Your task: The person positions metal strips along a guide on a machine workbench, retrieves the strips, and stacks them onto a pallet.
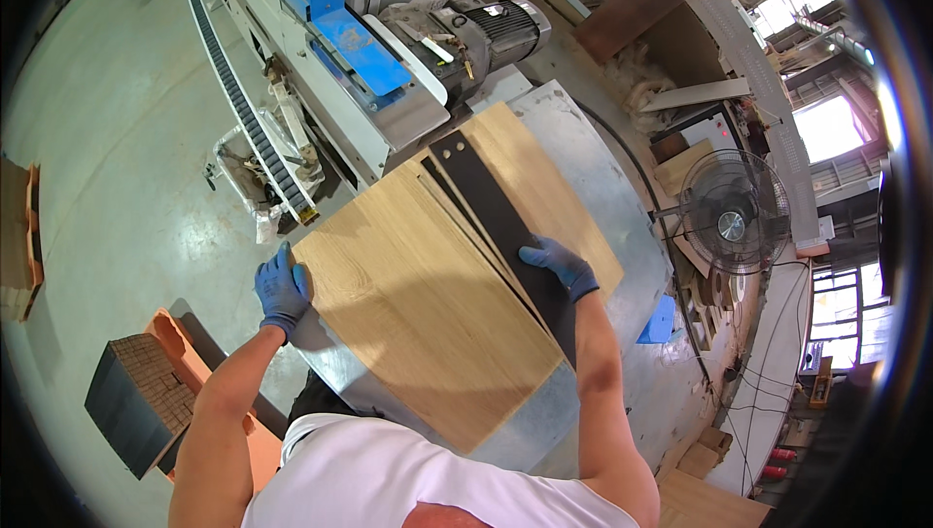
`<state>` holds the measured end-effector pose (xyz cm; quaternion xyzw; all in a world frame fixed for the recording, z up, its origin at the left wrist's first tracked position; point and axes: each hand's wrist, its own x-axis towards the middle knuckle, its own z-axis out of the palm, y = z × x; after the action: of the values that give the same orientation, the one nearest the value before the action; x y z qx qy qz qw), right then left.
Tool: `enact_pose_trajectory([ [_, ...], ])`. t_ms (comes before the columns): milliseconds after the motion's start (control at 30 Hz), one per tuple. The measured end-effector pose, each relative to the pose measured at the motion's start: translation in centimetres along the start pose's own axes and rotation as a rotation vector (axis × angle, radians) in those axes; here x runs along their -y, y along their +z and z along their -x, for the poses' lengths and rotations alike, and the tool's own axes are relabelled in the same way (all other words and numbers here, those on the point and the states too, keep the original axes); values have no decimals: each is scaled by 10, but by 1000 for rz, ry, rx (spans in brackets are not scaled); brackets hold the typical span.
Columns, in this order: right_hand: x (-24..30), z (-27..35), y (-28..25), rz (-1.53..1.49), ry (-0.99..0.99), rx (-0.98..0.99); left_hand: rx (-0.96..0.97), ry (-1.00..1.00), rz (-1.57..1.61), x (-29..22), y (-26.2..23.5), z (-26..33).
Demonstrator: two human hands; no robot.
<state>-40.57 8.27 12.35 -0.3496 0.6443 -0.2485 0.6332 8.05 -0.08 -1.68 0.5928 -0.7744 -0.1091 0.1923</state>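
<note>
A large light wood-grain panel (418,285) lies over a metal work table (622,197). My left hand (281,287), in a blue glove, grips the panel's left edge. To the right of that panel runs a narrow dark board (505,227) with two round holes near its far end. One or more thin strips (466,227) show edge-on between the dark board and the large panel. My right hand (562,267), gloved too, holds the dark board by its right side; some of its fingers are hidden. Another light wood-grain panel (544,168) lies beneath, at the right.
Beyond the table stands a machine with a motor (496,27) and a blue plate (362,52). A cable chain (233,90) runs along its left side. A fan (736,212) is at the right. Dark-topped stacked boards (141,397) lie at lower left beside an orange pallet (175,334).
</note>
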Motion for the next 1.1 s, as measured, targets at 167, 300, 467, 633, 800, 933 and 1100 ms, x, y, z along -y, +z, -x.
enact_pose_trajectory([
  [167, -44, 4, 37, 318, -45, 13, 12, -15, 19, -6, -4, -1],
  [300, -37, 30, 105, 423, -86, 159, -276, -8, 269, 17, 7, 6],
  [467, -38, 66, 170, 519, -115, 277, -280, -622, 1020, 53, -26, 41],
  [633, -63, 84, 198, 656, -222, 249, 712, -938, 1403, 18, -106, 65],
  [800, -90, 115, 175, 527, -244, -98, 785, -412, 1038, -4, -113, 61],
  [933, -169, 192, 100, 356, -220, -898, 721, -325, 877, -21, -117, 58],
  [1100, -292, 269, 49, -522, -28, -1072, 829, -842, 1152, 3, -97, 50],
])
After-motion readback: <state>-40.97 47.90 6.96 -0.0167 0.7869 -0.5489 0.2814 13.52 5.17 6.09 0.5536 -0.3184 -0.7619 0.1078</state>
